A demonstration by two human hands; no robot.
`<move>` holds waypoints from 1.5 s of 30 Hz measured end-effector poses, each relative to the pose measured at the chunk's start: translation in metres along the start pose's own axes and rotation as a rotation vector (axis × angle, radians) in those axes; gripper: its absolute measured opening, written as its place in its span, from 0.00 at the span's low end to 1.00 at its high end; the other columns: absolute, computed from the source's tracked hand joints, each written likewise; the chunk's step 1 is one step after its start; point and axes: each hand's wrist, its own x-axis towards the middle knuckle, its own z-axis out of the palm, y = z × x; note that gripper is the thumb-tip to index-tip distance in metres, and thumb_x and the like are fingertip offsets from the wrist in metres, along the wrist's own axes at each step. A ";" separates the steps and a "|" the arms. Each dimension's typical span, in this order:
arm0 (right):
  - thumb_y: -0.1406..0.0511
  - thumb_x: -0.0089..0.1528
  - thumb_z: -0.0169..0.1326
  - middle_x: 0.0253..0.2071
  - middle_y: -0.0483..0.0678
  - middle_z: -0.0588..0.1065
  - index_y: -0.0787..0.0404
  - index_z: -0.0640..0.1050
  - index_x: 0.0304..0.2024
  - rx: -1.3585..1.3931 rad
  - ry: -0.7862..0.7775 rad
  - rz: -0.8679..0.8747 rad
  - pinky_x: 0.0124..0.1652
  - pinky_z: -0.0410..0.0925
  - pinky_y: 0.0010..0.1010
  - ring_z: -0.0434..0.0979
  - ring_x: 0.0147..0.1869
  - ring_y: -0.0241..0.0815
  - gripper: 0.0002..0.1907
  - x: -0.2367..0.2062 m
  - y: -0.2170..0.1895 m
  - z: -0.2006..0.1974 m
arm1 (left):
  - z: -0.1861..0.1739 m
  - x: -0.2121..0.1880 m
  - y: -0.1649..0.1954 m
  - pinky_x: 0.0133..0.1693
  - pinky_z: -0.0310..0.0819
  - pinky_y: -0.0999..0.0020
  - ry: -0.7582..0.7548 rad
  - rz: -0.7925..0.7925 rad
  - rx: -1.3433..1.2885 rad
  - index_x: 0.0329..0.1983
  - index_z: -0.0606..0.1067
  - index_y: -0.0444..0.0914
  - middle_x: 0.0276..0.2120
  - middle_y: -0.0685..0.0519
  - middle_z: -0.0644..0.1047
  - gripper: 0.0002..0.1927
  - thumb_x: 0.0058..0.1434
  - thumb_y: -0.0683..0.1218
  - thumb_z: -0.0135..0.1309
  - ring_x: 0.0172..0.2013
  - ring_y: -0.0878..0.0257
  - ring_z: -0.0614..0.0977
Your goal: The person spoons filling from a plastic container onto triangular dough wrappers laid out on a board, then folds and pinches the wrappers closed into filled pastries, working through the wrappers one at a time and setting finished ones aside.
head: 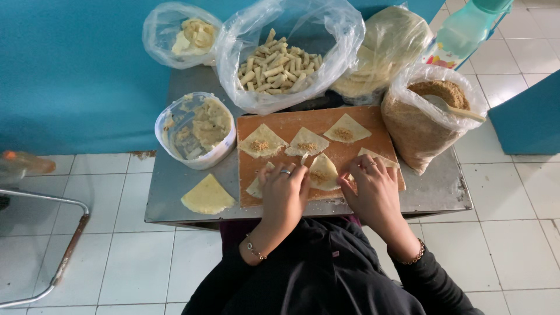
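Head view: my left hand [284, 188] + right hand [373, 185], fingers half curled, pinch dough piece [322, 173] w/ filling on wood board [315, 153] on bench [175, 195]. Filling bag [429, 116] near right, easy reach. Rolled ones in bag [280, 64] behind.

A black long-sleeved garment is worn, its loose fabric gathered in soft folds across the lap and along both arms. The sleeves are pushed back a little, so that both wrists are left bare. A silver-coloured ring is worn on a finger of the left hand [284, 192], and a thin chain bracelet with small beads is seen at the left wrist. A ring is also worn on a finger of the right hand [373, 192], and a chunkier, bronze-coloured link bracelet is seen around the right wrist.
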 end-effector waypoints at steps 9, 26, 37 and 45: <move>0.61 0.61 0.61 0.30 0.44 0.80 0.56 0.78 0.45 0.161 0.086 0.069 0.32 0.72 0.33 0.83 0.34 0.42 0.11 -0.003 -0.004 0.004 | 0.006 0.004 0.007 0.51 0.66 0.56 0.038 0.141 -0.239 0.53 0.75 0.36 0.35 0.48 0.80 0.16 0.62 0.39 0.57 0.42 0.53 0.81; 0.63 0.61 0.62 0.41 0.42 0.83 0.60 0.74 0.58 0.137 0.208 -0.148 0.39 0.73 0.33 0.83 0.40 0.43 0.23 -0.017 -0.014 0.021 | 0.009 -0.001 -0.007 0.52 0.69 0.57 -0.106 0.224 -0.265 0.55 0.76 0.30 0.38 0.45 0.80 0.19 0.59 0.34 0.57 0.44 0.52 0.80; 0.63 0.61 0.62 0.45 0.45 0.82 0.59 0.75 0.55 0.182 0.149 -0.283 0.48 0.69 0.36 0.82 0.41 0.43 0.20 -0.010 -0.010 0.006 | 0.002 0.012 -0.015 0.57 0.58 0.48 -0.190 0.257 -0.042 0.38 0.82 0.35 0.49 0.45 0.75 0.07 0.59 0.42 0.60 0.54 0.51 0.75; 0.66 0.64 0.59 0.45 0.42 0.82 0.60 0.74 0.59 0.271 0.053 -0.301 0.50 0.70 0.35 0.83 0.45 0.44 0.21 -0.004 -0.010 0.000 | -0.008 0.017 -0.019 0.60 0.57 0.48 -0.291 0.360 0.024 0.43 0.82 0.39 0.50 0.52 0.73 0.08 0.63 0.44 0.59 0.59 0.57 0.71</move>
